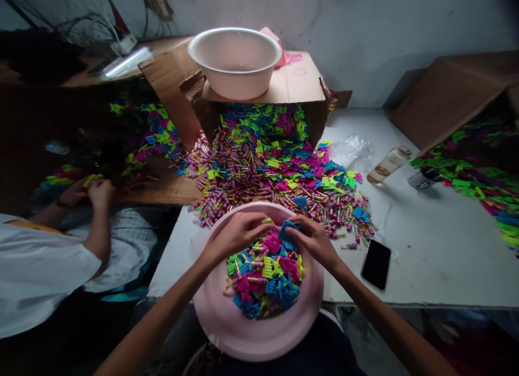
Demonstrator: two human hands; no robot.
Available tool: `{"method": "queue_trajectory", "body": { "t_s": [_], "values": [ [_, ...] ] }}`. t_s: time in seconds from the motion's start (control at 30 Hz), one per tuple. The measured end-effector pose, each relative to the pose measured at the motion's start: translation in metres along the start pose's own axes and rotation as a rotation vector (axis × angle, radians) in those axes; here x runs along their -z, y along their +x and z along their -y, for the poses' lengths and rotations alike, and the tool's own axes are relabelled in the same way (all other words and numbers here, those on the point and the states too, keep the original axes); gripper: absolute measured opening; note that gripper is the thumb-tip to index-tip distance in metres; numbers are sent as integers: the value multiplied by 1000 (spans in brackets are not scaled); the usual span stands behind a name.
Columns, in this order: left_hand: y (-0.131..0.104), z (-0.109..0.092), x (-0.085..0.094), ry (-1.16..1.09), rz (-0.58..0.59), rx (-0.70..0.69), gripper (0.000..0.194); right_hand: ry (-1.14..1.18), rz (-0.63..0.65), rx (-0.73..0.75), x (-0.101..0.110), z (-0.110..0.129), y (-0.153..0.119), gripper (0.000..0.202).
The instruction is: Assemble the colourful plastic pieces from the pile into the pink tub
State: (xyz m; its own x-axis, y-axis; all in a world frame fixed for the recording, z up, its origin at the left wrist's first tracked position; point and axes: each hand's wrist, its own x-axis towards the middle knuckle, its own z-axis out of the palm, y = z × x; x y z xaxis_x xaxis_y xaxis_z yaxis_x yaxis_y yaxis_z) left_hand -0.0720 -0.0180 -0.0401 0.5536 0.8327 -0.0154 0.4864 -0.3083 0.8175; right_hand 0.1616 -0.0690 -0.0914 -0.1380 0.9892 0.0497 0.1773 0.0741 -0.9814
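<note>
Over the pink basin at the near side of the white table, the left hand had thumb and fingertips almost together on a small tube, while the right hand was curled, pinching a blue plastic piece. Tube and piece stood near each other, not visibly touching, above a heap of bright pieces and tubes in the basin. I took the step in hand to be pairing the two; the next move, I judged, called for lining them up in a steady pinch. On the far side, loose tubes lay heaped before an open carton with a pale bowl on top. At right were a phone, a bottle and a metal cup; at left a co-worker in white held a yellow-green piece, and a grey wall closed off the room
</note>
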Motion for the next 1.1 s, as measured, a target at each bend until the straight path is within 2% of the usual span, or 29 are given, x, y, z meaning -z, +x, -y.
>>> {"method": "queue_trajectory", "body": {
  "t_s": [0.03,0.1,0.13,0.17,0.2,0.23,0.3,0.33,0.43,0.5,0.6,0.67,0.73,0.87,0.97,1.1],
  "values": [
    [-2,6,-1,-36,-131,55,35,-1,63,14,0,1,2,26],
    [-6,16,-3,-177,-392,192,40,-17,294,81,1,2,8,34],
    [-9,21,-4,-290,-479,271,43,-24,411,112,2,0,12,39],
    [-12,25,-5,-427,-523,348,45,-31,458,127,4,-4,17,40],
    [-14,28,-6,-579,-531,410,46,-42,418,120,7,-10,24,38],
    [-17,31,-8,-738,-504,452,46,-58,304,97,11,-18,32,35],
    [-22,33,-13,-1037,-419,484,40,-119,-45,36,23,-40,52,30],
    [-24,33,-16,-1165,-378,484,35,-146,-164,18,29,-52,62,30],
    [-25,32,-25,-1370,-323,489,20,-193,-329,-27,46,-85,85,30],
    [-22,30,-29,-1404,-334,498,19,-189,-358,-47,50,-97,91,29],
    [-14,24,-35,-1379,-289,473,36,-126,-349,-61,47,-96,85,29],
    [-6,21,-37,-1301,-269,453,39,-54,-335,-64,42,-84,73,30],
    [1,19,-39,-1232,-281,456,34,21,-311,-64,35,-66,58,32],
    [10,14,-45,-1163,-286,447,38,259,-194,-112,24,-25,28,29],
    [9,4,-47,-1113,-257,430,40,411,-102,-195,17,-2,13,26],
    [4,-14,-45,-925,-185,348,38,488,-18,-279,13,16,2,30]
  ]
}}
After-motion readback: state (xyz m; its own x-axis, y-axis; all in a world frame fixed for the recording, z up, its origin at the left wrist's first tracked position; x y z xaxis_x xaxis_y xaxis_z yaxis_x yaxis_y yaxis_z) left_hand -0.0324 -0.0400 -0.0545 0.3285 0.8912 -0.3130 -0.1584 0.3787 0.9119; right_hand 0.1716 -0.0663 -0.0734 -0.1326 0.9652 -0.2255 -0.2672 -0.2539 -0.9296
